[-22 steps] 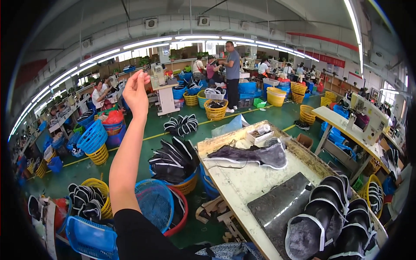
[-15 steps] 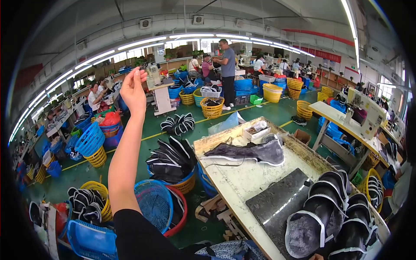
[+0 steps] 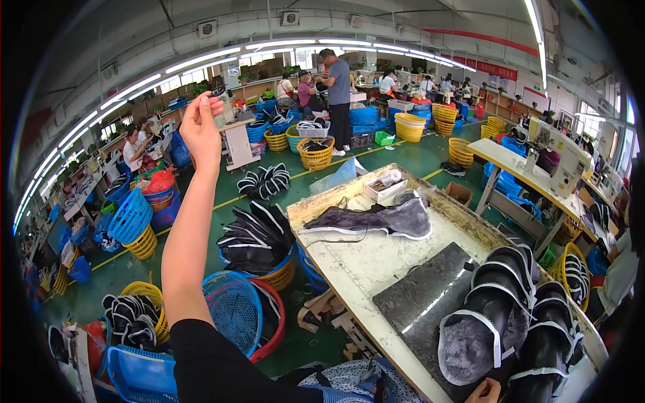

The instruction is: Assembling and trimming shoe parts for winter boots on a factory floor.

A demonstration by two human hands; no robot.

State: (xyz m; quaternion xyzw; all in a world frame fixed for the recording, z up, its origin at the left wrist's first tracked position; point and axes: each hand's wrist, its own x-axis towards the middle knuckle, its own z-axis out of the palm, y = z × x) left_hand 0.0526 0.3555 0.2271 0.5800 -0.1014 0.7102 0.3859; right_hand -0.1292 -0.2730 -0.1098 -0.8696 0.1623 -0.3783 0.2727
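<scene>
My left hand (image 3: 202,132) is raised high on the left with the arm stretched out. Its fingertips are pinched together; anything between them is too small to make out. At the lower edge, my right hand (image 3: 484,391) shows only in part, fingers curled, close below a row of overlapping black shoe uppers (image 3: 500,295) with grey fleecy lining and white edging. A second row of uppers (image 3: 547,342) lies to its right. A dark flat board (image 3: 424,293) lies beside them on the worn worktable (image 3: 336,262). Farther back rests a single grey fleecy upper (image 3: 376,220).
A small white box (image 3: 385,189) stands at the table's far corner. Left of the table are a blue basket (image 3: 232,305), a red tub (image 3: 275,336) and a heap of black pieces (image 3: 252,242). A sewing machine (image 3: 561,158) stands right; a person (image 3: 338,94) stands beyond.
The view has shifted slightly, so the table sits a little farther left and higher. My right hand shows more at the lower edge. My left hand stays raised with its fingertips together.
</scene>
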